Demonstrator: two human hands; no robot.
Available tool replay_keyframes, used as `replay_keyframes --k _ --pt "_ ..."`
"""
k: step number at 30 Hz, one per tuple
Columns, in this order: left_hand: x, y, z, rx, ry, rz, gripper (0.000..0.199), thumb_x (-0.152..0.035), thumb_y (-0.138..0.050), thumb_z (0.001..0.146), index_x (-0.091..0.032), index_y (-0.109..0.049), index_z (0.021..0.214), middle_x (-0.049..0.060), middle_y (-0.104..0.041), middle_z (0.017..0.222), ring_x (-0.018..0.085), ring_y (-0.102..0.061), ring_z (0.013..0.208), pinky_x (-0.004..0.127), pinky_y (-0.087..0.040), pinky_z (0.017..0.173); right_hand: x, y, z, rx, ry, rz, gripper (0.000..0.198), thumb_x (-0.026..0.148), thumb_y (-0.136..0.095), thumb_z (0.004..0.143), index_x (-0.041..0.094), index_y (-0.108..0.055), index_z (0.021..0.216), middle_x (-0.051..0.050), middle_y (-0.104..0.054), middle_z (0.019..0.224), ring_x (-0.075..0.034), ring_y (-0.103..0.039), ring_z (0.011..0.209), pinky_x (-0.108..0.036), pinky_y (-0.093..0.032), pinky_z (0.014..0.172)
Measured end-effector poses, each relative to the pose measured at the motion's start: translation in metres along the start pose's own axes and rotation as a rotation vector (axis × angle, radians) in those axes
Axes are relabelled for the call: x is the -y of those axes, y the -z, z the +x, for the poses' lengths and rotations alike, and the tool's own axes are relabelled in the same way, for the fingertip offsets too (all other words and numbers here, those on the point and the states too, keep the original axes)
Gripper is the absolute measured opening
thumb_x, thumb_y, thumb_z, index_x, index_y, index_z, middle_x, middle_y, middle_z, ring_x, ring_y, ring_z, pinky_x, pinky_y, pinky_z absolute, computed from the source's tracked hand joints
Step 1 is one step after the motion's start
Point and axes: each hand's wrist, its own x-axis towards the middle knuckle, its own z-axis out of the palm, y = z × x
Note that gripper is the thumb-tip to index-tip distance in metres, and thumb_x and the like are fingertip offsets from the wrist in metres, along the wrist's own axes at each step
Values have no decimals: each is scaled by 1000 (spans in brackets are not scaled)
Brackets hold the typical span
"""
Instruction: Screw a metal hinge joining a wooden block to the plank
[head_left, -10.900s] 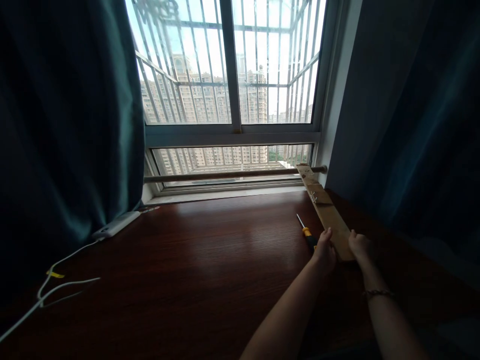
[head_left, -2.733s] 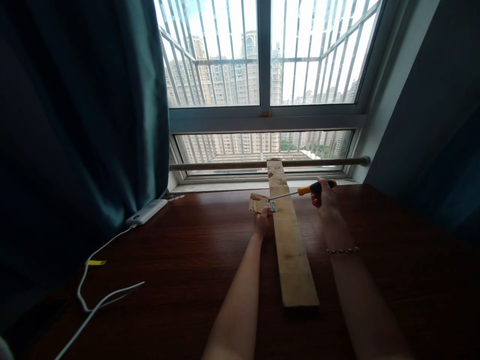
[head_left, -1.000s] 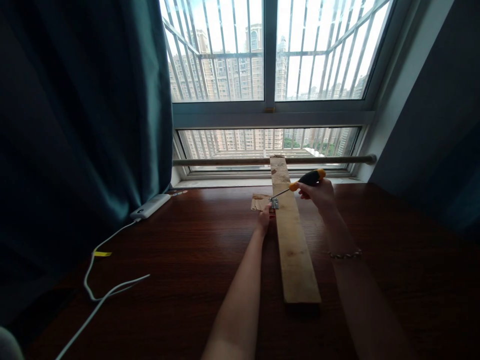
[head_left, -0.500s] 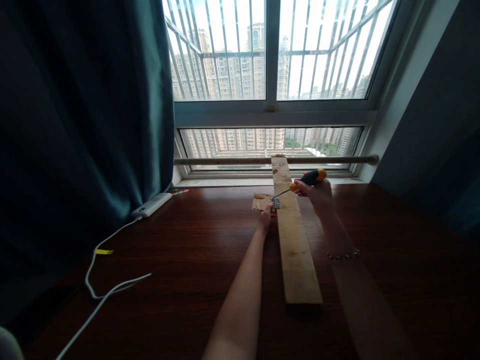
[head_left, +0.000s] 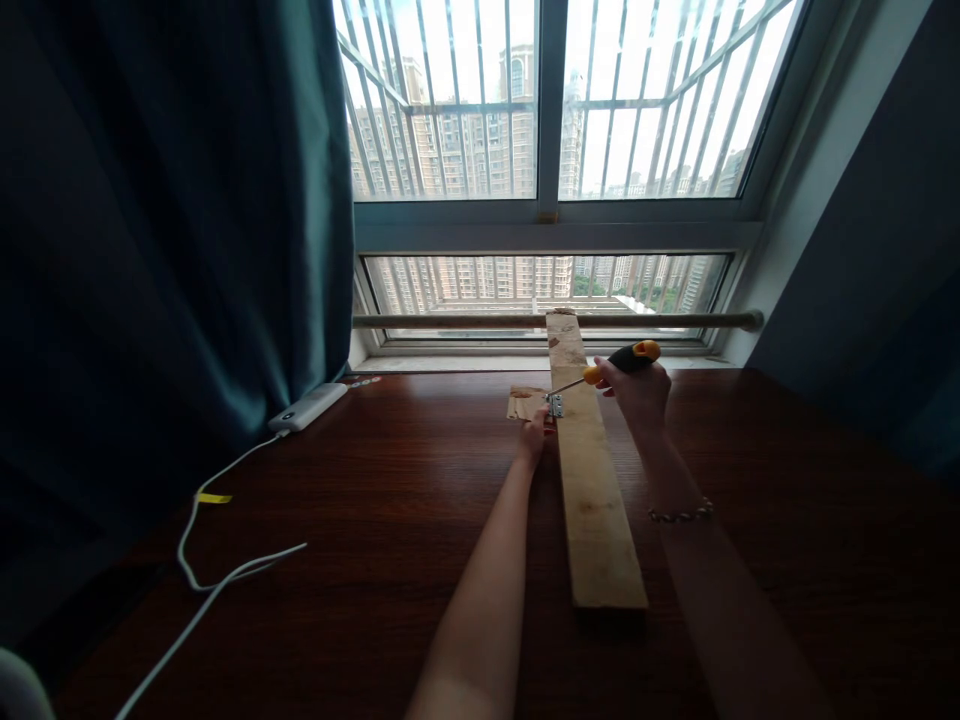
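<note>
A long plank (head_left: 596, 500) lies lengthwise on the dark wooden surface, its far end at the window rail. Against its left side sits a small piece of wood (head_left: 525, 402). A metal hinge (head_left: 556, 405) spans the joint between the two. My left hand (head_left: 533, 437) is closed at the hinge's near edge, the thumb on it and the other fingers partly hidden. My right hand (head_left: 639, 392), above the plank's right side, grips a screwdriver (head_left: 632, 357) with a black and yellow handle. The shaft slants down to the left, its tip at the hinge.
At the left lies a white power strip (head_left: 309, 407) with a white cable (head_left: 184, 560) and a yellow tag (head_left: 215, 498). A dark blue curtain (head_left: 300, 200) hangs on that side. The window rail (head_left: 450, 322) crosses behind the plank.
The whole view has shifted slightly to the right. My right hand and the screwdriver have turned a little; the tip stays at the hinge. My left hand keeps its place there.
</note>
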Motion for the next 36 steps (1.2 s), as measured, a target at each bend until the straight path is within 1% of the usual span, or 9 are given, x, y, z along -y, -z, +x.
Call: replay_keyframes --k 3,6,8,9,16,20,26,29,36 --pt "-1 0 0 17 1 56 20 -35 -58 69 -17 -65 74 5 -64 78 13 -57 64 21 -43 51 -3 1 3 40 -46 94 26 25 -75 52 13 -58 67 -1 -63 51 -17 -62 44 -19 -51 34" --pt "-1 0 0 20 0 67 21 -35 -56 71 -18 -65 77 4 -64 83 13 -57 65 21 -43 51 -2 7 5 239 -112 219 34 20 -77 47 13 -60 77 -1 -67 62 -17 -65 54 -21 -56 46" --pt "-1 -1 0 31 7 66 22 -36 -55 72 -17 -65 78 5 -64 82 13 -57 63 21 -43 50 1 11 5 375 -132 248 35 16 -77 44 12 -62 76 -2 -67 66 -18 -66 61 -22 -57 53" --pt "0 -1 0 35 9 65 22 -36 -55 72 -17 -65 78 5 -64 82 12 -57 63 21 -43 50 3 13 4 402 -132 247 32 15 -77 44 11 -63 73 -3 -67 66 -18 -66 63 -23 -57 54" --pt "0 -1 2 27 19 51 24 -38 -58 69 -15 -64 74 6 -63 76 13 -57 64 22 -43 52 13 11 -2 223 -114 178 21 18 -76 48 10 -62 61 -4 -66 57 -19 -65 54 -22 -56 46" --pt "-1 -1 1 33 15 55 24 -38 -57 69 -15 -64 73 6 -63 77 14 -57 64 22 -43 52 9 8 0 207 -91 144 20 19 -76 48 11 -61 60 -4 -66 56 -19 -65 54 -21 -56 43" --pt "-1 0 1 46 1 119 29 -41 -54 70 -16 -65 79 5 -64 79 14 -58 67 20 -44 51 0 4 1 210 -97 155 24 22 -76 48 10 -62 63 -6 -67 60 -22 -66 55 -24 -57 47" --pt "0 1 1 54 -17 151 30 -40 -52 71 -16 -64 83 4 -64 84 14 -58 70 20 -45 52 0 6 2 214 -103 138 25 24 -76 48 10 -61 64 -5 -68 61 -21 -66 58 -23 -58 49" --pt "1 1 3 40 -8 159 33 -42 -53 70 -14 -64 83 7 -64 85 14 -59 69 20 -45 51 5 9 2 213 -117 111 24 24 -75 49 11 -60 64 -6 -68 61 -22 -66 60 -24 -58 50"
